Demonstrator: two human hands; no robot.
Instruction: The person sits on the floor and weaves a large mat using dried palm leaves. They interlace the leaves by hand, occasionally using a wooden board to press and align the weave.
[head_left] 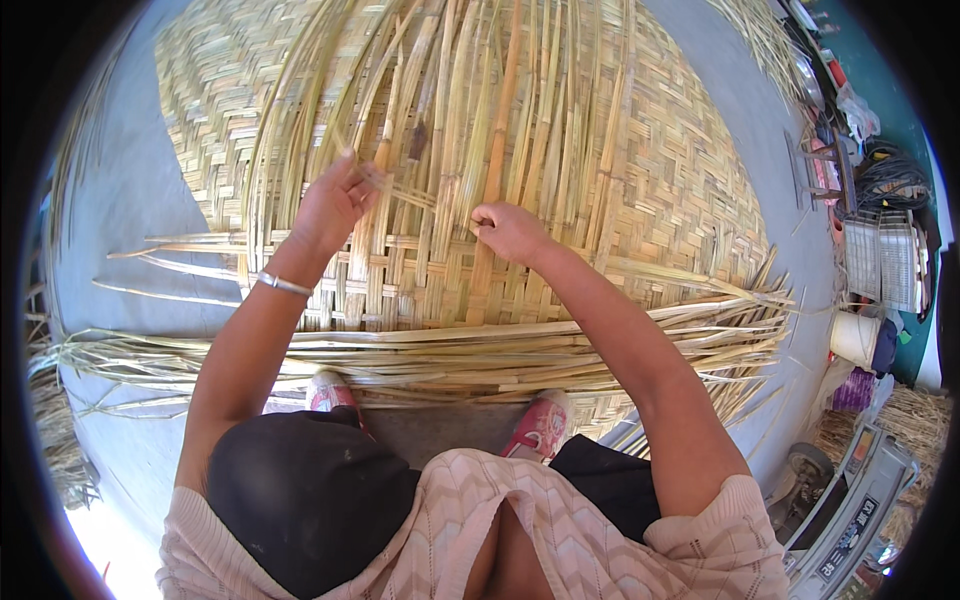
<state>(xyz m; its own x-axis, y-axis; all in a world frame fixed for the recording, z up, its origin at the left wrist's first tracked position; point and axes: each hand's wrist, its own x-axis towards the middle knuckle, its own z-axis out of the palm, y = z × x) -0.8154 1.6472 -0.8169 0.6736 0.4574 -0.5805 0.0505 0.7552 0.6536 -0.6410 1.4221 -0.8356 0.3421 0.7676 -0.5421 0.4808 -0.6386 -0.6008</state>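
Below me lies a partly woven bamboo mat (pixel 690 185) in pale yellow and green. Many loose lengthwise strips (pixel 500 110) run away from me over its finished herringbone weave. A thin bamboo strip (pixel 410 195) slants across them between my hands. My left hand (pixel 335 208), with a silver bangle on its wrist, pinches this strip near its left end; its fingertips are slightly blurred. My right hand (pixel 512 232) is closed just above the weave, its thumb and forefinger pressed together at the strip's other end. Nearer me, crosswise strips pass over and under the lengthwise ones.
A bundle of long bamboo strips (pixel 450 360) lies crosswise before my shoes (pixel 540 425). Strip ends (pixel 170 265) stick out at the left over the grey floor (pixel 120 220). At the right are a white bucket (pixel 855 337), coiled dark cable (pixel 893 180) and a grey vehicle (pixel 850 510).
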